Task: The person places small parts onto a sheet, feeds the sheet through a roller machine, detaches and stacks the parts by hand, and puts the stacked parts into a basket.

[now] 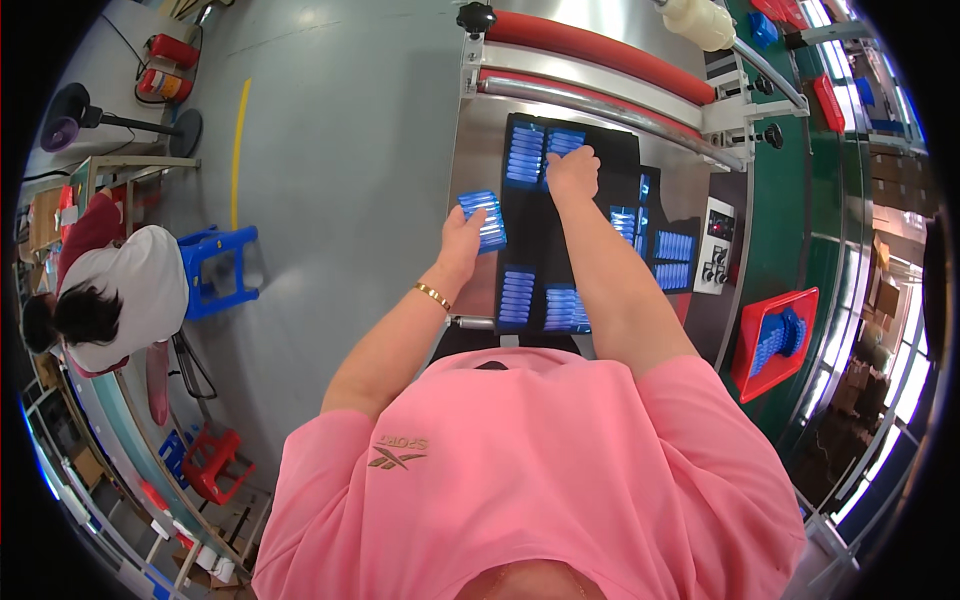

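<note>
Person's pink shirt (540, 480) is biggest, nr side of the black mat, bottom cut off by view edge. Metal bench (476, 165) is under the mat; red roller (600, 55) across it beyond the mat, rest of that machine cut off up top. Co-worker (140, 275) in white top, well L of mat, hands too small/blurred to make out; blue stool (222, 270) is btwn co-worker & mat. Black mat (540, 235) itself is partly hidden by R forearm, so anything under there can't be seen. Red tray (748, 387) R of mat w/ blue pcs, hard to tell apart. L hand (460, 240) is clamped on a blue pack (487, 215), thumb over it, at mat's L edge. R hand (573, 175) is over mat's far part, fingers curled, touching or just above a blue strip pack (566, 139); tips hidden, can't tell if gripping. Hands well apart.
</note>
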{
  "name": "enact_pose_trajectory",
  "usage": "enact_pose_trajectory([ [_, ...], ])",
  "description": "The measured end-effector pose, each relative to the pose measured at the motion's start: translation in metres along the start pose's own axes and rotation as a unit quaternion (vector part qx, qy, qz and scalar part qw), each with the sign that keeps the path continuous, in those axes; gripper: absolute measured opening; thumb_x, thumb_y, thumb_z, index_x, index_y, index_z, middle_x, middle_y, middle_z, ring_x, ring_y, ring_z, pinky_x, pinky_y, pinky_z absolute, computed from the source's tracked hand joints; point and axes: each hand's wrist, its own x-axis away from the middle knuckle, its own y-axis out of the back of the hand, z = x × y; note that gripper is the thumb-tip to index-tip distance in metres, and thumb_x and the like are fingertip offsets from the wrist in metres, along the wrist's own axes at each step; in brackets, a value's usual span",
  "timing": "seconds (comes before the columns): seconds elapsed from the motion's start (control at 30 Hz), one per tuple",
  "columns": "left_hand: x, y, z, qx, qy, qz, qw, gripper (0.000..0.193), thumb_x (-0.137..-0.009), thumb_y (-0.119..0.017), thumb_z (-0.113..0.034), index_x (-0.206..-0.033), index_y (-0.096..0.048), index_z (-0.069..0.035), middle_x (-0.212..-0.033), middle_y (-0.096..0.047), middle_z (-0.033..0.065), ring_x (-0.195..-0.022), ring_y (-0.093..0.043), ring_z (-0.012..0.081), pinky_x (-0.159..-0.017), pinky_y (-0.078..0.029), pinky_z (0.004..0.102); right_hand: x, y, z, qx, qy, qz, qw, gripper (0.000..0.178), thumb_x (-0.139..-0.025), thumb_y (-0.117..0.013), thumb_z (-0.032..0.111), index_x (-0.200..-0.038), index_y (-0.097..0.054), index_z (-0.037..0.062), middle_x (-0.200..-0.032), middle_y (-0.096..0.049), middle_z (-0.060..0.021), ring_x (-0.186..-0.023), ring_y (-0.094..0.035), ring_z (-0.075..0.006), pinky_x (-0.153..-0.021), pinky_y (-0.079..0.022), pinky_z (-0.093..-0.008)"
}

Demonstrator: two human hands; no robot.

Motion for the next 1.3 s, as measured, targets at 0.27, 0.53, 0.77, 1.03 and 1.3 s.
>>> enact_pose_trajectory([
  [0.27, 0.015, 0.01, -0.005, 0.011, -0.003, -0.022, 1.0, 0.017, -0.092, -0.052, -0.011, -0.107, -0.053, -0.002, -0.094, -0.061, 0.0046, -0.082, -0.06, 0.0128, -0.071, -0.051, 0.0283, -0.02, 0.011, 0.0, 0.024, 0.067, 0.056, 0.996, 0.042, -0.08, -0.067, 0.034, -0.095, -0.055, -0.0028, -0.1, -0.061, -0.0201, -0.095, -0.06, -0.0365, -0.083, -0.049, -0.0442],
  [0.53, 0.015, 0.017, -0.011, 0.014, -0.033, -0.008, 0.999, 0.02, -0.092, -0.052, -0.01, -0.111, -0.052, -0.003, -0.097, -0.06, 0.0035, -0.084, -0.058, 0.0115, -0.072, -0.05, 0.0281, 0.017, -0.014, 0.03, -0.011, 0.057, 0.125, 0.991, 0.053, -0.076, -0.071, 0.03, -0.111, -0.047, -0.0034, -0.117, -0.05, -0.0238, -0.111, -0.053, -0.0371, -0.087, -0.048, -0.045],
  [0.77, 0.023, 0.019, -0.017, 0.02, -0.037, -0.004, 0.999, 0.023, -0.094, -0.049, -0.012, -0.116, -0.051, -0.005, -0.102, -0.059, 0.0037, -0.09, -0.057, 0.0122, -0.079, -0.049, 0.0291, 0.027, -0.014, 0.039, -0.04, 0.018, 0.123, 0.991, 0.042, -0.079, -0.069, 0.026, -0.105, -0.051, -0.0011, -0.11, -0.056, -0.021, -0.102, -0.058, -0.0364, -0.085, -0.049, -0.0441],
  [1.03, 0.012, 0.007, -0.014, 0.017, -0.074, -0.001, 0.997, 0.029, -0.09, -0.042, -0.012, -0.116, -0.053, -0.005, -0.103, -0.059, 0.0039, -0.091, -0.056, 0.0123, -0.082, -0.046, 0.0283, 0.05, 0.016, -0.015, -0.469, 0.092, 0.419, 0.772, 0.019, -0.089, -0.06, 0.018, -0.099, -0.058, 0.0021, -0.091, -0.063, -0.0053, -0.082, -0.06, -0.0133, -0.072, -0.05, -0.0304],
  [1.3, 0.029, -0.037, 0.018, 0.009, -0.061, 0.097, 0.993, 0.023, -0.094, -0.044, -0.02, -0.109, -0.053, -0.004, -0.1, -0.058, 0.0035, -0.093, -0.053, 0.0113, -0.084, -0.044, 0.0278, 0.093, 0.028, -0.069, -0.23, 0.214, 0.191, 0.93, 0.033, -0.083, -0.062, 0.027, -0.089, -0.055, -0.0044, -0.094, -0.057, -0.0257, -0.094, -0.054, -0.0419, -0.083, -0.043, -0.0461],
])
